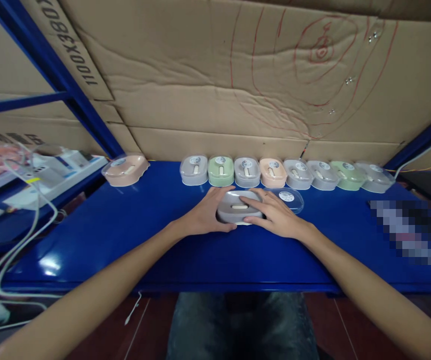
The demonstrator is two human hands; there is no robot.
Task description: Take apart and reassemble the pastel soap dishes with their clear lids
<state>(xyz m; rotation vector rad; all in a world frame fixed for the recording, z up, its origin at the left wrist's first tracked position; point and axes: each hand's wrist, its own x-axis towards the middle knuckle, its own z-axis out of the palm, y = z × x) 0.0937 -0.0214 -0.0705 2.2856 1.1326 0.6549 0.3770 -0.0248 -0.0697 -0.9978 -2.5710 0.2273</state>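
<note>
A grey case (239,206) with a pale piece inside sits mid-desk (125,235), near a far row of lidded cases (286,173). Left hand (206,214) and right hand (275,214) clasp its sides, fingers (255,218) loosely curled

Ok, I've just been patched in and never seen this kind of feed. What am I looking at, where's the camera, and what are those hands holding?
There is no machine here: a person works with two bare hands, filmed by a camera worn on the head, looking forward and down. The arms reach out from the bottom of the picture. The left hand and right hand grip a grey case from both sides on a blue table. A clear lid lies just behind the right hand. Against the cardboard wall stands a row of lidded cases in grey, green and peach, with one peach case apart to the left. A blurred patch sits at the right.
</note>
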